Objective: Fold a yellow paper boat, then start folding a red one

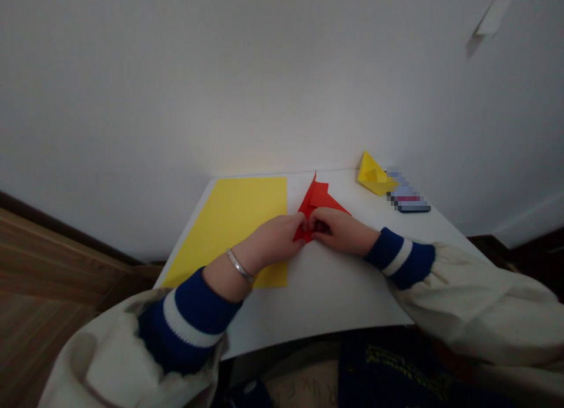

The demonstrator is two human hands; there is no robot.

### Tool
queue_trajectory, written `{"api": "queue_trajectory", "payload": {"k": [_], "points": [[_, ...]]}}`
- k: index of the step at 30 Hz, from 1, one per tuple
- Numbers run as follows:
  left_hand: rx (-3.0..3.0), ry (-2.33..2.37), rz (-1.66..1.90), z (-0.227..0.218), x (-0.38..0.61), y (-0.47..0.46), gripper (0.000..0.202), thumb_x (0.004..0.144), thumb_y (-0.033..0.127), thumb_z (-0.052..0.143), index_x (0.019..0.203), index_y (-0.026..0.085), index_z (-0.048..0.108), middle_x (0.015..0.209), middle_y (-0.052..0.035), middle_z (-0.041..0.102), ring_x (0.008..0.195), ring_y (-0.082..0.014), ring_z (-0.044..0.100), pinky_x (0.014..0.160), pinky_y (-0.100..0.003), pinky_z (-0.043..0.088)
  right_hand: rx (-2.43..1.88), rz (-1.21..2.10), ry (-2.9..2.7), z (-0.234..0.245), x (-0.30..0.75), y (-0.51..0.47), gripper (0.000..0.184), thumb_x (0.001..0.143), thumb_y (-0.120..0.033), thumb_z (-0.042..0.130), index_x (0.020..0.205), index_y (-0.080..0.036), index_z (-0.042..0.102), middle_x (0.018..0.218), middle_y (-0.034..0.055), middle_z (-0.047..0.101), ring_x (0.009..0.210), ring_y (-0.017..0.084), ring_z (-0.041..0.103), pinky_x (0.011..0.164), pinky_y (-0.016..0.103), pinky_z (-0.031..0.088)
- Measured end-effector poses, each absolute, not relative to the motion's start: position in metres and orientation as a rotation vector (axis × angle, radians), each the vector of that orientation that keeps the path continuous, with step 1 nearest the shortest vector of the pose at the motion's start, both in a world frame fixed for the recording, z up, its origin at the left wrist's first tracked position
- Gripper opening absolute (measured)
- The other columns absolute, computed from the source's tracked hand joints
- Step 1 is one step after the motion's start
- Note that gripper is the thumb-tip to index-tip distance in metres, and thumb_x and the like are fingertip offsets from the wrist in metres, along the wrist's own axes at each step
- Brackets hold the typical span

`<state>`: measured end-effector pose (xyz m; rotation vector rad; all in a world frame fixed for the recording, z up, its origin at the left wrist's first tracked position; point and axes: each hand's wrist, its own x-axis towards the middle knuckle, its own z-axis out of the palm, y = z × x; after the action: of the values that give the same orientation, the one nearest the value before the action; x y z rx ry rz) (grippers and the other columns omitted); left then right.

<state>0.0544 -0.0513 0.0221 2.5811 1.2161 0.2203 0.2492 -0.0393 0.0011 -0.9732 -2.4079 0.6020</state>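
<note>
A piece of folded red paper (324,197) is held up over the white table, its pointed flaps spreading toward the wall. My left hand (282,234) pinches its near left part, fingers closed. From the other side, my right hand (337,228) grips the near right part between thumb and curled fingers. The fingertips of both hands almost meet and hide the fold between them. Under and beside my left forearm lies a flat sheet of yellow paper (247,202).
A folded yellow paper boat (374,176) sits at the back right, against a phone (408,196) with a blurred screen. The white table (326,296) meets a pale wall (264,90) at its far edge. Wooden furniture (53,278) stands at the left.
</note>
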Motion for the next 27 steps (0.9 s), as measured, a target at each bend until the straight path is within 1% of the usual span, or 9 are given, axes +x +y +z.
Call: {"api": "queue_trajectory", "payload": {"k": [4, 7, 10, 15, 19, 23, 27], "points": [[2.575, 1.225, 0.217, 0.023, 0.0541, -0.0506, 0.014, 0.083, 0.025, 0.05, 0.095, 0.018, 0.053, 0.084, -0.0054, 0.065, 0.07, -0.0186, 0.059, 0.058, -0.028, 0.04, -0.826, 0.566, -2.464, 0.0006, 0.2509, -0.0385, 0.009, 0.082, -0.009, 0.056, 0.081, -0.017, 0.06, 0.086, 0.0028, 0.059, 0.079, 0.013, 0.054, 0.074, 0.029, 0.045], [2.567, 1.186, 0.192, 0.0251, 0.0543, -0.0497, 0.012, 0.084, 0.026, 0.049, 0.092, 0.018, 0.055, 0.084, -0.0048, 0.065, 0.07, -0.0177, 0.058, 0.06, -0.028, 0.04, -0.71, 0.541, -2.501, -0.0016, 0.2526, -0.0368, 0.015, 0.086, -0.011, 0.054, 0.084, -0.018, 0.066, 0.093, 0.0053, 0.06, 0.086, 0.014, 0.056, 0.081, 0.032, 0.046], [2.555, 1.173, 0.176, 0.0261, 0.0545, -0.049, 0.014, 0.085, 0.028, 0.049, 0.089, 0.018, 0.057, 0.085, -0.0047, 0.066, 0.072, -0.0177, 0.059, 0.063, -0.028, 0.041, -0.648, 0.499, -2.519, -0.0047, 0.2539, -0.035, 0.018, 0.087, -0.011, 0.053, 0.085, -0.02, 0.07, 0.095, 0.0061, 0.061, 0.09, 0.015, 0.056, 0.083, 0.033, 0.046], [2.558, 1.172, 0.143, 0.0264, 0.0554, -0.049, 0.017, 0.085, 0.028, 0.049, 0.093, 0.018, 0.06, 0.088, -0.0054, 0.067, 0.073, -0.0177, 0.06, 0.063, -0.028, 0.042, -0.633, 0.412, -2.538, -0.007, 0.2553, -0.0348, 0.018, 0.086, -0.013, 0.055, 0.087, -0.021, 0.071, 0.094, 0.0063, 0.061, 0.087, 0.016, 0.056, 0.078, 0.032, 0.047], [2.558, 1.166, 0.132, 0.0271, 0.0558, -0.0487, 0.022, 0.082, 0.023, 0.051, 0.101, 0.017, 0.06, 0.098, -0.0079, 0.068, 0.082, -0.0203, 0.062, 0.07, -0.031, 0.046, -0.648, 0.246, -2.608, -0.006, 0.2567, -0.0374, 0.02, 0.088, -0.015, 0.053, 0.091, -0.022, 0.071, 0.094, 0.0055, 0.06, 0.085, 0.015, 0.055, 0.073, 0.029, 0.045], [2.556, 1.146, 0.129, 0.0277, 0.0541, -0.0479, 0.026, 0.082, 0.021, 0.051, 0.106, 0.016, 0.059, 0.102, -0.0095, 0.067, 0.087, -0.0216, 0.063, 0.075, -0.033, 0.047, -0.644, 0.073, -2.685, -0.0038, 0.2572, -0.0396, 0.021, 0.09, -0.018, 0.05, 0.095, -0.023, 0.07, 0.093, 0.0048, 0.06, 0.084, 0.016, 0.054, 0.07, 0.028, 0.043], [2.561, 1.097, 0.145, 0.0267, 0.0518, -0.0467, 0.022, 0.08, 0.024, 0.055, 0.1, 0.017, 0.059, 0.099, -0.0084, 0.067, 0.084, -0.0209, 0.062, 0.073, -0.032, 0.047, -0.626, -0.041, -2.753, -0.0005, 0.2562, -0.0413, 0.024, 0.093, -0.021, 0.045, 0.095, -0.022, 0.069, 0.094, 0.0051, 0.061, 0.085, 0.016, 0.054, 0.069, 0.028, 0.042]]}}
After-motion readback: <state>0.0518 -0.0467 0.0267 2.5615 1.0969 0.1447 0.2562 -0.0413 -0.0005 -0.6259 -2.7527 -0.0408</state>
